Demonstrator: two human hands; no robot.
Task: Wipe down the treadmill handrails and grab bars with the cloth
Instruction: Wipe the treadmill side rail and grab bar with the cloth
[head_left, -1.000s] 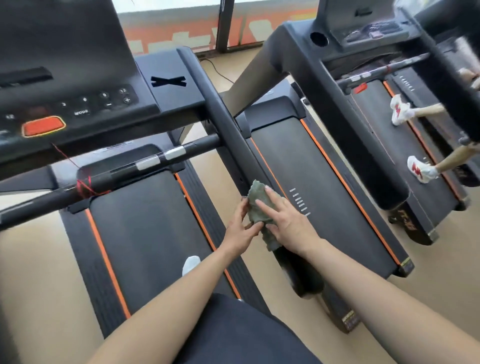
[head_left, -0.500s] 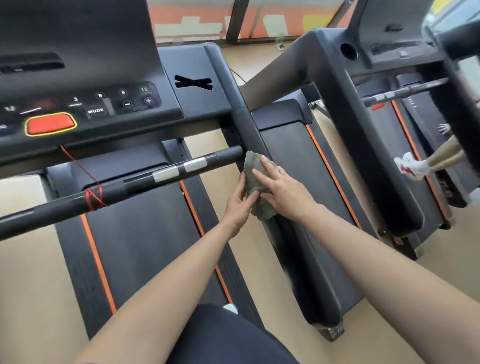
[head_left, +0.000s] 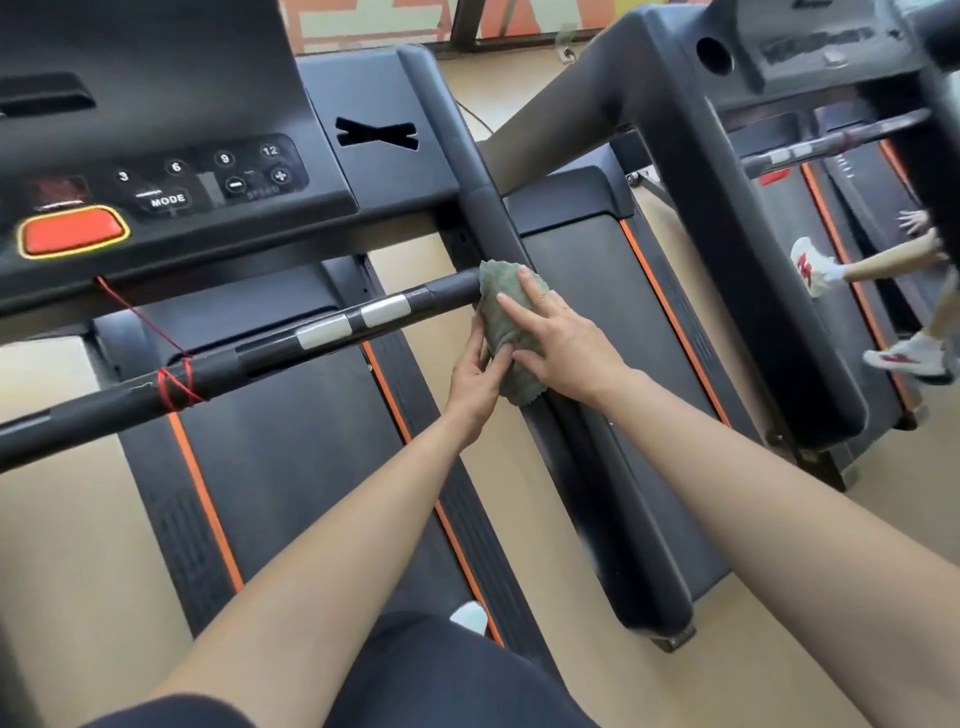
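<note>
The right hand (head_left: 561, 348) presses the cloth (head_left: 511, 312) on the rail (head_left: 613, 519), fingers flat and apart; the left hand (head_left: 475, 379) pinches it; the bar (head_left: 260, 358) probably needs wiping too.

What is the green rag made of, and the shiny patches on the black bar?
The cloth looks like fuzzy fabric, maybe microfibre: it wrinkles and drapes over the handrail. The patches on the crossbar look like smooth metal, since they gleam against its matte black.

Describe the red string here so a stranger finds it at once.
Below the near treadmill's black console runs a long black crossbar. The thin red string is wound round it, left of the two silver plates; nothing else on the bar is red.
</note>
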